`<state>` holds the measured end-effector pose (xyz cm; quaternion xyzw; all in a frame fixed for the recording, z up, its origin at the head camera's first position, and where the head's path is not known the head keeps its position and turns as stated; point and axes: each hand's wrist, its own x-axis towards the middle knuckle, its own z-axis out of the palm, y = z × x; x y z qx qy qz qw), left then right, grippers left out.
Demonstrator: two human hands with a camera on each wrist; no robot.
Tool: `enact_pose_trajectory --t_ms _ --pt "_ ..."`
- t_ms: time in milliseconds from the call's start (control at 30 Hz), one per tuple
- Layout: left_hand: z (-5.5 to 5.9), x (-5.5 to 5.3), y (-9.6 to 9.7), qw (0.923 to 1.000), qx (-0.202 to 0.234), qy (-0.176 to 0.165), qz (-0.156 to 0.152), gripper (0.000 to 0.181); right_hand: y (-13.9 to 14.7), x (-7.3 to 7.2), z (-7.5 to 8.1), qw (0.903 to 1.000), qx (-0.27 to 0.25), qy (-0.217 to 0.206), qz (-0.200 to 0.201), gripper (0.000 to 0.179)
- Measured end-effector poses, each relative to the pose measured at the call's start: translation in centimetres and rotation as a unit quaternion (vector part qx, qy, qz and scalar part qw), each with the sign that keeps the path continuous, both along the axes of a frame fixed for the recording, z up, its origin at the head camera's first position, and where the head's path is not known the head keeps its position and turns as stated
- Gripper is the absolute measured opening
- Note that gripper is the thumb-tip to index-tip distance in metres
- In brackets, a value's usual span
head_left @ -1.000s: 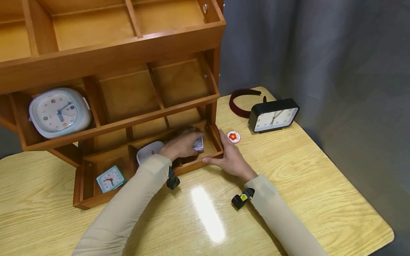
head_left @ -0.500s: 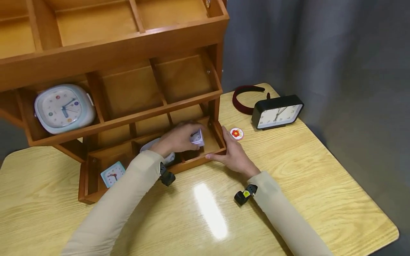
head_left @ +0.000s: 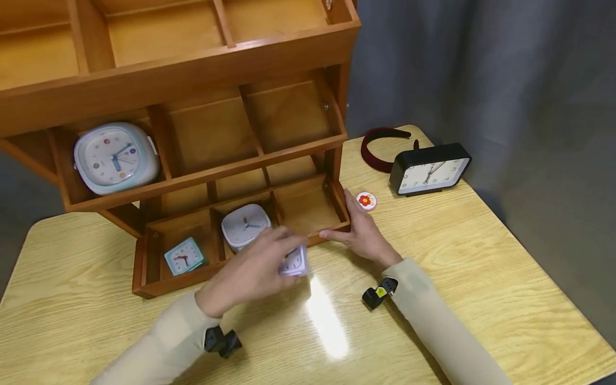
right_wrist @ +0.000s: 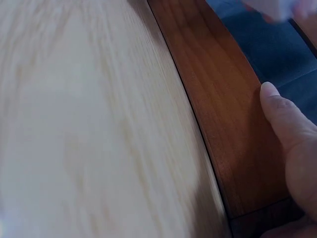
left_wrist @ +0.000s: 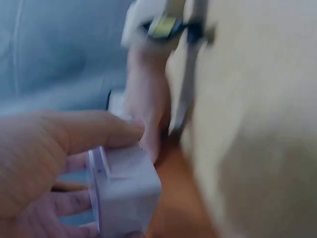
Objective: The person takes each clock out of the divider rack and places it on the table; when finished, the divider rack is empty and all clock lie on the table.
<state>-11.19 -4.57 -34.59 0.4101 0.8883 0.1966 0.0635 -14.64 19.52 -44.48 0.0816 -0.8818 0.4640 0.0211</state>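
Note:
My left hand (head_left: 257, 267) pinches a small lilac alarm clock (head_left: 294, 262) in front of the bottom tray, in the air over its front edge. In the left wrist view the thumb lies across the top of this clock (left_wrist: 126, 191), with the fingers behind it. My right hand (head_left: 363, 235) grips the right front corner of the wooden tray (head_left: 308, 206); its thumb hooks over the front rim in the right wrist view. A larger white alarm clock (head_left: 245, 222) sits in the middle compartment, partly behind my left hand. A teal square clock (head_left: 184, 256) lies in the left compartment.
Above rise further wooden tiers (head_left: 207, 125); a big pale-blue clock (head_left: 115, 158) fills the middle tier's left compartment. On the table to the right are a black desk clock (head_left: 430, 168), a dark red headband (head_left: 372, 152) and a round flower badge (head_left: 367, 201).
My left hand has lifted the lilac clock out of the bottom tray's right compartment and brought it toward me. My right hand keeps its place at the corner. The head view has shifted slightly.

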Motion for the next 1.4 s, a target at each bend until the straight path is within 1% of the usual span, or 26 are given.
enact_pose_trajectory --t_ms 33,100,200,267,333,433,567,700,900,1200,1400 --pt "-0.5 0.8 0.2 1.0000 -0.001 -0.003 -0.001 0.059 0.0 0.0 0.0 1.0000 -0.001 0.003 0.001 0.109" --pt "-1.7 2.1 0.8 0.9999 -0.005 -0.009 -0.005 0.059 0.1 0.0 0.0 1.0000 -0.005 0.003 0.001 0.108" --pt "-3.4 3.1 1.8 0.9996 -0.012 -0.022 -0.014 0.060 0.2 0.0 -0.1 1.0000 -0.005 0.000 0.000 0.108" --pt "-4.4 3.3 2.4 0.9994 -0.019 -0.021 -0.019 0.059 0.2 0.1 -0.1 1.0000 -0.003 -0.004 0.000 0.109" --pt "-5.1 3.4 2.9 0.9994 -0.025 -0.016 -0.018 0.058 0.1 0.1 -0.1 1.0000 0.000 -0.005 0.000 0.109" --pt "-5.8 3.3 3.5 0.9994 -0.031 0.010 -0.011 0.059 0.0 0.1 -0.1 1.0000 0.003 -0.009 -0.001 0.109" --pt "-6.6 3.1 3.9 0.9979 -0.050 0.041 -0.002 0.060 -0.1 0.2 -0.3 0.9999 0.005 -0.016 -0.003 0.111" --pt "-7.1 3.0 4.2 0.9969 -0.060 0.050 0.001 0.061 -0.2 0.2 -0.3 0.9998 0.008 -0.016 -0.006 0.111" --pt "-7.4 2.7 4.6 0.9966 -0.059 0.058 -0.002 0.061 -0.1 0.0 -0.3 0.9997 0.019 -0.011 -0.006 0.112" --pt "-7.3 2.4 4.6 0.9970 -0.057 0.053 0.001 0.063 -0.2 -0.3 -0.1 0.9999 0.009 -0.002 0.004 0.111" --pt "-7.3 2.5 4.7 0.9964 -0.064 0.055 0.000 0.068 0.0 0.0 0.0 0.9998 0.012 -0.018 0.000 0.111"
